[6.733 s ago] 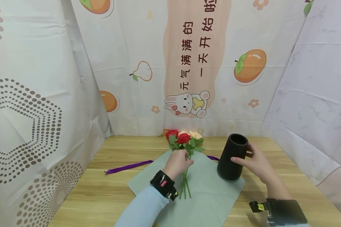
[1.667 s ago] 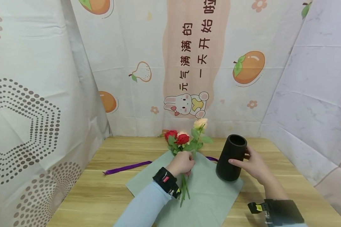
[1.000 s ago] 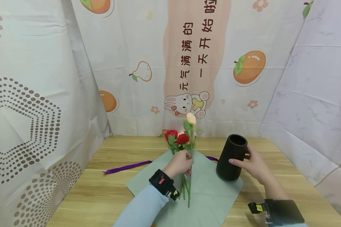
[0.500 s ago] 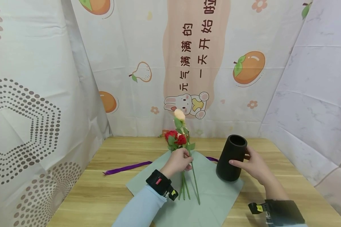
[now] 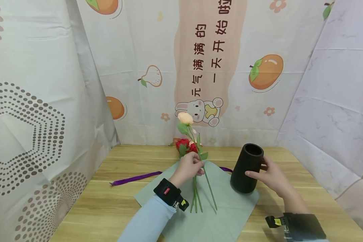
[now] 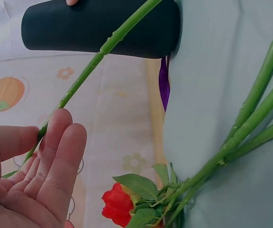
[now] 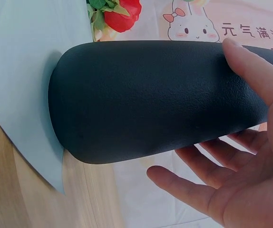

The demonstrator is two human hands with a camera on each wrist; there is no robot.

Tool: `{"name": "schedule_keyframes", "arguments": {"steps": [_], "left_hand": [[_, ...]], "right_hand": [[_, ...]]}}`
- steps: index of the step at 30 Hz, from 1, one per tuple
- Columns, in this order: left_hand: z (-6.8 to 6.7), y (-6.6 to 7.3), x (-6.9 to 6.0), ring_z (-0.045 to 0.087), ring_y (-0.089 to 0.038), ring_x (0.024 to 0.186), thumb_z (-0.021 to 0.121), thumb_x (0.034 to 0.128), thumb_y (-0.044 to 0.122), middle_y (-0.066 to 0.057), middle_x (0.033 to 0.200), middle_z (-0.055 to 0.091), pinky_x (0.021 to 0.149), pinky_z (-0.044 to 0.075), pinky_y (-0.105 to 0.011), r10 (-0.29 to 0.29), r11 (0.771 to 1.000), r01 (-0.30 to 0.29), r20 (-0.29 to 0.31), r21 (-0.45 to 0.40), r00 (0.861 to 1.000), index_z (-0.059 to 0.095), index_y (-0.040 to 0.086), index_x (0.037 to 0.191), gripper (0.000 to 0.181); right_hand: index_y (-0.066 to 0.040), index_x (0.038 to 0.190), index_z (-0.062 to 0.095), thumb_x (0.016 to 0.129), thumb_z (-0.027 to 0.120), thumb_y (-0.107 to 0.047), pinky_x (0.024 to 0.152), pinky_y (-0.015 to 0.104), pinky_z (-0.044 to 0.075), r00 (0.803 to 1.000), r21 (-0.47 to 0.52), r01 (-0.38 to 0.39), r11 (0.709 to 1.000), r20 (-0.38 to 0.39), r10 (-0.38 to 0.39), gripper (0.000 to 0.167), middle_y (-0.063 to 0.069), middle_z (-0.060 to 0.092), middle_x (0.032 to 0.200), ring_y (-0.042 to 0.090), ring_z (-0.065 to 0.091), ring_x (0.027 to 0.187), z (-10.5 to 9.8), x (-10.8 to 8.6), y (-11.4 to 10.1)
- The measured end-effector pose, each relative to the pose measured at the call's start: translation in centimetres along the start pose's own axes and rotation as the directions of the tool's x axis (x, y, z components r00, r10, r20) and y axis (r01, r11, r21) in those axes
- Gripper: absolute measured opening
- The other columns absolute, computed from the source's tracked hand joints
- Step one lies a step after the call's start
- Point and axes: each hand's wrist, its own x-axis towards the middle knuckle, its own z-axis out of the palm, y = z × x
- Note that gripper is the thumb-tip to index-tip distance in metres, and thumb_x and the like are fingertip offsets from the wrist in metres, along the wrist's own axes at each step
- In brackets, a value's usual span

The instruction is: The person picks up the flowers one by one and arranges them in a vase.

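Inspector: Left hand (image 5: 189, 167)?

Recorder: Thumb and fingers pinch the peach rose (image 5: 185, 118) by its stem (image 5: 211, 190). In the head view the bloom sits at 12 o'clock from the grip, the stem's end at 5, over the green paper (image 5: 217, 228).

Inspector: Right hand (image 5: 273, 176)?

Recorder: Clasped on the black vase (image 5: 245, 176) from its 3 o'clock side. The vase stands on the paper, at 3 o'clock from the left hand.

Inspector: Red roses (image 5: 182, 143)?

Recorder: Just beyond the left hand, towards 11 o'clock.
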Motion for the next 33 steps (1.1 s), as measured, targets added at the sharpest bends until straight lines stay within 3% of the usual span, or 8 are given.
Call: {"name": "schedule_keyframes", "arguments": {"steps": [12, 21, 33], "left_hand": [[-0.6, 1.4, 0.2, 0.072, -0.017, 0.065, 0.065, 0.1007, 0.014, -0.005, 0.077, 0.069, 0.063, 0.06, -0.033, 0.052, 0.998, -0.053, -0.053, -0.023, 0.997, 0.061, 0.003, 0.107, 0.013], [-0.8, 2.6, 0.8, 0.073, -0.018, 0.065, 0.065, 0.1007, 0.012, -0.013, 0.084, 0.072, 0.068, 0.061, -0.042, 0.072, 0.996, -0.078, -0.108, -0.052, 0.991, 0.061, 0.002, 0.104, 0.011], [-1.0, 3.7, 1.7, 0.073, -0.021, 0.066, 0.067, 0.099, 0.01, -0.01, 0.08, 0.074, 0.062, 0.06, -0.032, 0.113, 0.989, -0.126, -0.146, -0.082, 0.983, 0.064, 0.001, 0.097, 0.01]], "right_hand": [[-0.007, 0.154, 0.035, 0.088, 0.083, -0.036, 0.086, 0.062, 0.053, 1.0, -0.003, -0.009, 1.0, 0.007, 0.009, 0.087, 0.029, 0.047, 0.142, 0.058, 0.045, 0.128, -0.2, 0.1, 0.1], [-0.006, 0.155, 0.034, 0.088, 0.083, -0.036, 0.087, 0.063, 0.053, 1.0, 0.001, -0.015, 1.0, 0.01, 0.015, 0.088, 0.03, 0.045, 0.143, 0.059, 0.044, 0.128, -0.2, 0.1, 0.1], [-0.007, 0.154, 0.035, 0.088, 0.082, -0.035, 0.087, 0.062, 0.053, 1.0, 0.005, -0.005, 1.0, 0.009, 0.005, 0.087, 0.029, 0.046, 0.143, 0.059, 0.046, 0.127, -0.3, 0.0, 0.3]]}}
